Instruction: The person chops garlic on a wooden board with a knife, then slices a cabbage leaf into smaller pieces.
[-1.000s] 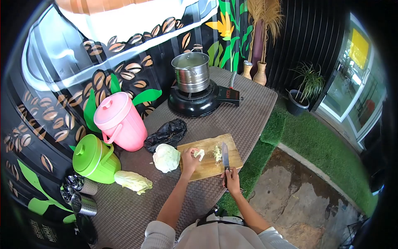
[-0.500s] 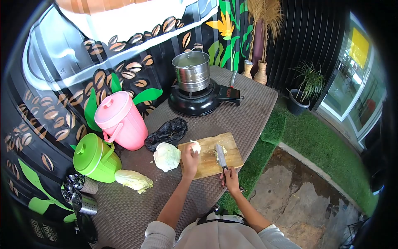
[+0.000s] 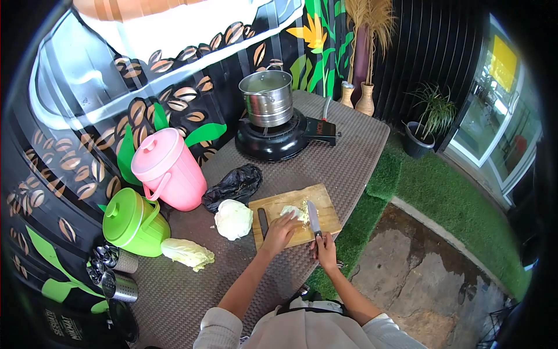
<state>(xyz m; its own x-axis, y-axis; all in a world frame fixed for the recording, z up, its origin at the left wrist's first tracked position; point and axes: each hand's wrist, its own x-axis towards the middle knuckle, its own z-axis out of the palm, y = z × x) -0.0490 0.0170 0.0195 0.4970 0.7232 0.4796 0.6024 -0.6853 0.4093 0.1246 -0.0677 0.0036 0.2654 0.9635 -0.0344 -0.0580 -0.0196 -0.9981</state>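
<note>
My right hand (image 3: 325, 249) is closed round the black handle of a kitchen knife (image 3: 314, 217). Its blade points away from me over a wooden cutting board (image 3: 279, 237), beside fine pale shreds (image 3: 305, 210). With bent fingers, my left hand (image 3: 280, 232) holds a pale cabbage piece (image 3: 290, 210) down on the board, left of the blade. The fingers partly cover that piece. Just left of the board sits a round cabbage (image 3: 233, 219). A longer, leafy napa cabbage (image 3: 187, 253) lies farther left on the table.
A steel pot (image 3: 266, 99) stands on a black portable gas stove (image 3: 272, 142) at the back. A black plastic bag (image 3: 235, 185), a pink jug (image 3: 174, 174) and a green jug (image 3: 135, 224) line the left side, near steel cutlery holders (image 3: 119, 285). The brown woven table (image 3: 360, 145) ends at the right.
My left hand has lowered the cabbage piece and moved right, setting it on the board near the knife. This uncovers the board's dark slot. The right hand has barely moved.
</note>
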